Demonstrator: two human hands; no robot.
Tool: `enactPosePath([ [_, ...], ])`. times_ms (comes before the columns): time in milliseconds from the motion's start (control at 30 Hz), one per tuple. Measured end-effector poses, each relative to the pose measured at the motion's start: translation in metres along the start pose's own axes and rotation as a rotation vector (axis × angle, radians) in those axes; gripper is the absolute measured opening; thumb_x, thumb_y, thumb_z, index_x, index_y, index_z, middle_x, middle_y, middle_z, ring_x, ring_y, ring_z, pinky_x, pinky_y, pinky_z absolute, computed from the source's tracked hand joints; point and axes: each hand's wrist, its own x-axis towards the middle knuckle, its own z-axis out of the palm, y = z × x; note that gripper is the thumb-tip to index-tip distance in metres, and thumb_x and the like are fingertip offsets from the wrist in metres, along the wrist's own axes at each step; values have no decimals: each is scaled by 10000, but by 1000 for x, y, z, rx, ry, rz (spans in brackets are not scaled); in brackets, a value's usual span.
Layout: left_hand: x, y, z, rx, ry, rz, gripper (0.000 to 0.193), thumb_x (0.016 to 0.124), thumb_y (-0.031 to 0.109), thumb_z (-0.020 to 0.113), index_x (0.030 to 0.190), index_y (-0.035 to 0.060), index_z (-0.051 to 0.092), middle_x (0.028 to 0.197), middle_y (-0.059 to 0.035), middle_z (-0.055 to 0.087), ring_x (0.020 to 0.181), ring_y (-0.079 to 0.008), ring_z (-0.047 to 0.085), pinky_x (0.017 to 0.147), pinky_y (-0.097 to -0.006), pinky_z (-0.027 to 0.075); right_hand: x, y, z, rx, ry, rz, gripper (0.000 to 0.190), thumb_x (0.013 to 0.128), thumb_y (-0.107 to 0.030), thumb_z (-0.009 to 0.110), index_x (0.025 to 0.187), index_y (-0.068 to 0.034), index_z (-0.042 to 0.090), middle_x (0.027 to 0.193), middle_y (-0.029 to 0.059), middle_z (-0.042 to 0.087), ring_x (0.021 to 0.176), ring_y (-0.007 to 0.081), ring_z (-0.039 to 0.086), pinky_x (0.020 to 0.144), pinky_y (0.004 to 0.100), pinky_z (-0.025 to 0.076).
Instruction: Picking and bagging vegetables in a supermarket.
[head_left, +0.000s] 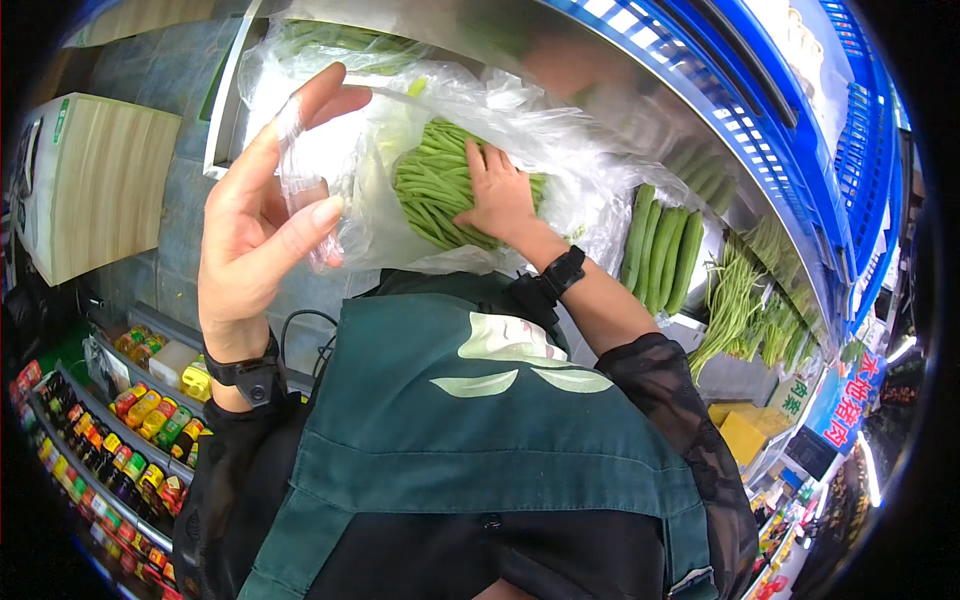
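A pile of green beans (435, 187) lies on clear plastic inside the metal-sided display case. My right hand (495, 187) rests palm down on the beans, fingers spread, gripping nothing that I can see. On the left, my raised left hand (251, 217) holds the edge of a clear plastic bag (367, 202), which runs over the fingers and past the thumb. The bag's film stretches from that hand towards the beans. Several long green gourds or cucumbers (664, 251) lie side by side to the right of my right forearm.
Blue plastic crates (795, 150) stand beyond the case's reflective metal wall (637, 82). Long beans (727, 292) and leafy greens (780, 334) continue along the right. A wood-grain box (112, 180) stands on the tiled floor (184, 202) at left. Shelves of bottles (150, 412) are behind me.
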Motion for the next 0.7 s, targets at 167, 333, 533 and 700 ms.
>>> enactPosePath([
  [167,-13,3,-8,-18,25,-43,691,802,19,614,1447,-37,371,1375,-224,504,636,-40,570,544,-178,484,2,8,2,-50,82,18,1070,610,-366,833,1464,-48,274,1383,202,443,1298,365,424,1036,492,384],
  [333,-28,6,-11,-5,11,-81,669,799,18,614,1428,-51,397,1323,-213,554,626,-38,564,539,-177,478,17,28,0,-169,222,-40,857,657,-303,773,1398,-58,418,1359,195,492,1223,344,509,991,445,436],
  [533,-34,5,-11,-5,-4,-145,633,803,24,612,1405,-52,435,1239,-185,619,607,-26,550,542,-164,469,40,61,-25,200,-70,63,658,700,-305,729,1307,-116,557,1178,172,644,1186,300,549,1024,403,412],
  [700,-33,4,-9,37,4,-152,739,805,150,653,1434,-92,349,1201,-226,612,574,-15,503,520,-159,457,43,83,4,452,-131,36,582,741,-298,711,1274,-109,573,1200,181,622,1149,319,563,998,413,428],
])
